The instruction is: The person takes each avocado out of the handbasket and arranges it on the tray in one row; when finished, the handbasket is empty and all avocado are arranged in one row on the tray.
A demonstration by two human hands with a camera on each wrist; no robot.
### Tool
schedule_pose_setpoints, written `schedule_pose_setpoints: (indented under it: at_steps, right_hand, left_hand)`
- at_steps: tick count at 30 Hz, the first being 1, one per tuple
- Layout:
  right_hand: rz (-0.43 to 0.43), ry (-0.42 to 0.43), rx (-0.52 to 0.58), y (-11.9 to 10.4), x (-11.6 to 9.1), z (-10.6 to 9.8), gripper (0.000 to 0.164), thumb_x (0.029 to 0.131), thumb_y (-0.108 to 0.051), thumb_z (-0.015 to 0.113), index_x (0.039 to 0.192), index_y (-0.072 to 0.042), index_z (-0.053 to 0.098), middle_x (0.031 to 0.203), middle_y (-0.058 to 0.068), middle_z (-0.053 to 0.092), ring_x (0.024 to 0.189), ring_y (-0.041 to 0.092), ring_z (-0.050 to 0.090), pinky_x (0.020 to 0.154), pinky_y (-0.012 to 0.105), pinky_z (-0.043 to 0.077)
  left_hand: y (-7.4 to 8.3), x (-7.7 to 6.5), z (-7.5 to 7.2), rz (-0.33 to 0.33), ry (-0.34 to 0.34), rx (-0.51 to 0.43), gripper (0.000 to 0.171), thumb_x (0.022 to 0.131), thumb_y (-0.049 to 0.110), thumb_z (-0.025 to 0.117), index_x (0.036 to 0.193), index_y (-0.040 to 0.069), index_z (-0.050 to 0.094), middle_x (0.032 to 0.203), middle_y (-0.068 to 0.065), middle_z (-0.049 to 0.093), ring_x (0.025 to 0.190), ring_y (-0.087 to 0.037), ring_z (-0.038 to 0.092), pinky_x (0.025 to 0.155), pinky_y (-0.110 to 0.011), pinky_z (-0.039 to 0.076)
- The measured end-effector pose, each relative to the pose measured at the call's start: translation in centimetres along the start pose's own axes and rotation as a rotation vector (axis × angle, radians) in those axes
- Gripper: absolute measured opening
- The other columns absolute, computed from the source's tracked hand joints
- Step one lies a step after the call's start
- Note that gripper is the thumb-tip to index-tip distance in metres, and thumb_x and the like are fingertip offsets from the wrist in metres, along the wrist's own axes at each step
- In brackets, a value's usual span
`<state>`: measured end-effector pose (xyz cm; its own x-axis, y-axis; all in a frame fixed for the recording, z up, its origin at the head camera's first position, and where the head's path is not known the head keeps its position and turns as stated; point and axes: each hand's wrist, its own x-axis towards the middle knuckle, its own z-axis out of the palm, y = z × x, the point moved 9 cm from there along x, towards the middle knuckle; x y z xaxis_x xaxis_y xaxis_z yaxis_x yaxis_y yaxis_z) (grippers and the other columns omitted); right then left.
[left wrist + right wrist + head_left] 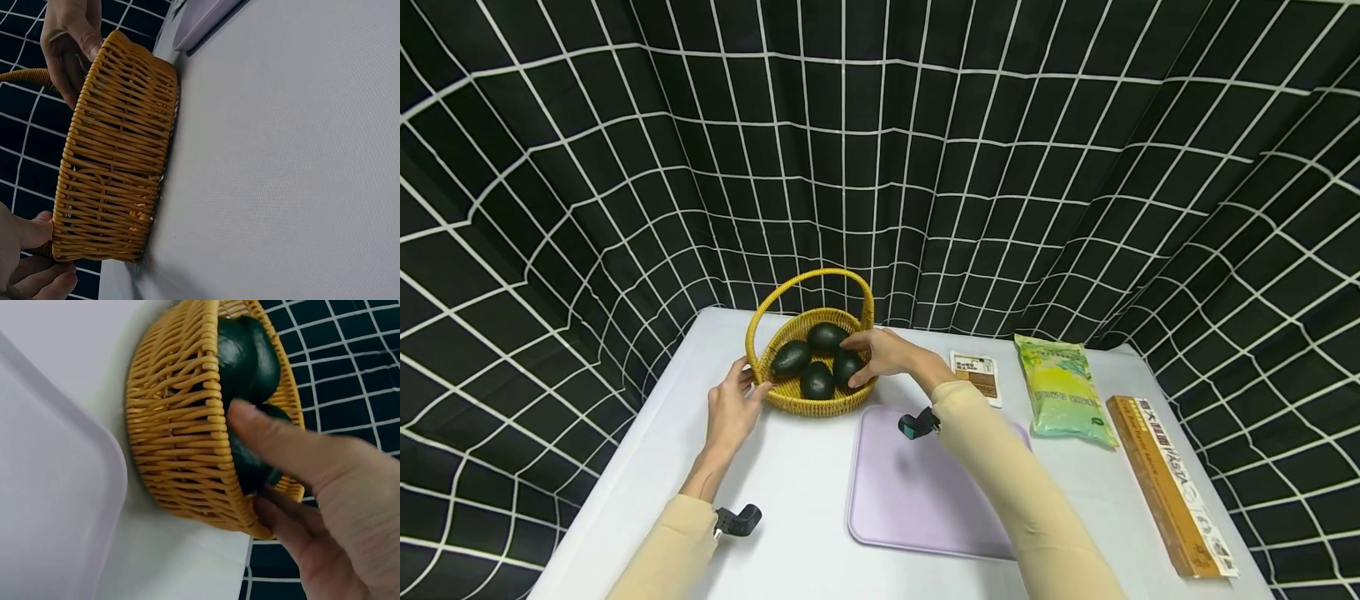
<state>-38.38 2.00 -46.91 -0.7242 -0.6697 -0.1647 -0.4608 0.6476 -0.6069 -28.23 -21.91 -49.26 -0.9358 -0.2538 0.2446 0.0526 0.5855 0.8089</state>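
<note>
A yellow wicker basket [808,407] with an arched handle stands on the white table, holding several dark green avocados [792,358]. My left hand [730,412] grips the basket's left side at the foot of the handle, thumb in front and fingers behind. Over the right rim reaches my right hand [887,352], its thumb and fingers round the rightmost avocado [247,464], which is still inside the basket. From the left wrist view the basket's woven wall [119,150] hides the avocados.
A lilac tray [917,492] lies right of the basket, below my right forearm. Farther right are a small white packet [976,375], a green-yellow bag [1063,387] and a long pasta box [1172,487]. Black gridded curtains [910,150] surround the table.
</note>
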Motion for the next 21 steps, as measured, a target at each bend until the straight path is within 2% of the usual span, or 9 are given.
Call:
schedule_pose_setpoints:
  at_steps: [5,9,16,21]
  right_hand:
    - [0.011,0.007,-0.077,-0.4,0.5,0.2,0.067,0.081,-0.018,0.092,0.141,-0.008,0.064,0.141,0.016,0.067,0.133,0.03,0.062,0.114,0.041,0.053]
    - [0.009,0.041,-0.141,-0.6,1.0,0.4,0.06,0.081,-0.022,0.092,0.135,-0.011,0.067,0.133,0.014,0.069,0.124,0.028,0.065,0.109,0.04,0.056]
    - [0.032,0.038,-0.182,-0.8,1.4,1.5,0.069,0.08,-0.028,0.093,0.138,-0.013,0.061,0.139,0.014,0.065,0.128,0.031,0.062,0.112,0.043,0.053]
    - [0.049,0.04,-0.178,-0.6,1.4,1.8,0.069,0.08,-0.029,0.094,0.138,-0.015,0.059,0.133,0.015,0.066,0.123,0.03,0.063,0.109,0.042,0.055]
  left_hand:
    - [0.0,0.0,0.0,0.008,-0.003,0.01,0.057,0.095,0.006,0.077,0.146,-0.001,0.054,0.129,-0.031,0.068,0.119,-0.045,0.069,0.105,-0.052,0.058]
    - [0.1,0.0,0.0,0.015,0.004,0.019,0.057,0.095,0.007,0.077,0.146,0.0,0.054,0.129,-0.03,0.069,0.118,-0.045,0.07,0.105,-0.053,0.058]
    - [0.3,0.1,-0.3,0.024,0.021,0.022,0.057,0.093,0.007,0.078,0.145,0.0,0.056,0.126,-0.031,0.07,0.115,-0.046,0.071,0.103,-0.054,0.059]
    - [0.1,0.1,-0.2,0.013,0.009,0.022,0.057,0.094,0.007,0.078,0.145,0.0,0.056,0.127,-0.03,0.07,0.115,-0.046,0.071,0.104,-0.053,0.059]
